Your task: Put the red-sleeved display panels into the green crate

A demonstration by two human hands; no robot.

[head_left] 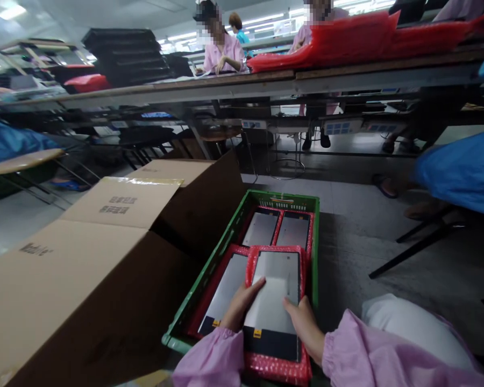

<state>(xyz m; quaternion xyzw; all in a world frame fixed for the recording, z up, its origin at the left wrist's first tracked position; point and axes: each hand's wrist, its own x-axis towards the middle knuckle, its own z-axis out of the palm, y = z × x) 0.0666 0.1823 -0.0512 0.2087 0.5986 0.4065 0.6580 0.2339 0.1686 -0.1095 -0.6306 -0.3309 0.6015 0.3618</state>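
Note:
My left hand (242, 305) grips the left edge of a flat silver display panel (275, 293), its thumb lying on the face. On the opposite edge, my right hand (305, 323) is closed with the thumb on top; the fingers underneath are hidden. The panel has a black strip with a small yellow label at its near end and rests on red bubble wrap (276, 366). It is over a green plastic crate (176, 337), where several similar panels lie on red bubble wrap, one silver panel (228, 287) just to the left.
Large cardboard boxes (100, 236) with open flaps stand left of the crate. Beyond is a long workbench (242, 88) carrying red bubble-wrap sheets (355, 40) and stacked black trays (125, 56). Stools, including one wooden-topped stool (24, 161), and seated people surround the area.

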